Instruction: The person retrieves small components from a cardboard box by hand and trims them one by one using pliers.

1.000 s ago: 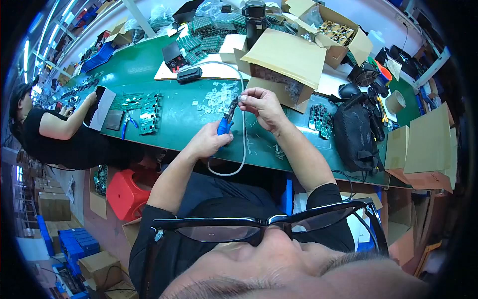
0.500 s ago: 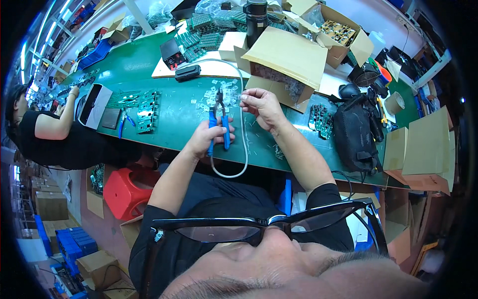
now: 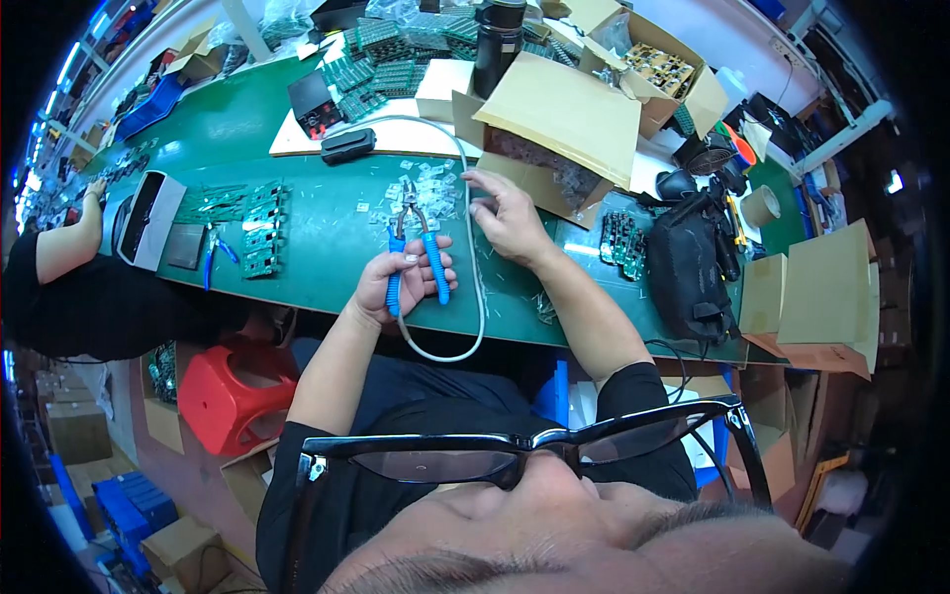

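Observation:
My left hand (image 3: 398, 281) is wrapped round the blue handles of a pair of pliers (image 3: 408, 236), whose handles are spread and whose jaws point away from me. A grey cable (image 3: 479, 287) loops from beside the lower handle end, up past my right fingers, towards a black box with red fittings (image 3: 315, 107). The plier tips lie over a scatter of small clear plastic pieces (image 3: 435, 186). My right hand (image 3: 510, 220) hovers right of these pieces, close to the cable, its thumb and forefinger apart. I see nothing held in it, though a tiny piece could be hidden.
An opened carton (image 3: 564, 114) stands beyond my right hand, with a black flask (image 3: 498, 49) behind it. A black bag (image 3: 690, 267) lies at right. Green circuit boards (image 3: 263, 228) and blue-handled cutters (image 3: 214, 252) are at left. A co-worker's arm (image 3: 74, 243) reaches over the far-left table.
My right thumb and forefinger have parted from a pinch. The plier handles have spread wider in my left hand. The whole view has shifted, moving the table things leftward.

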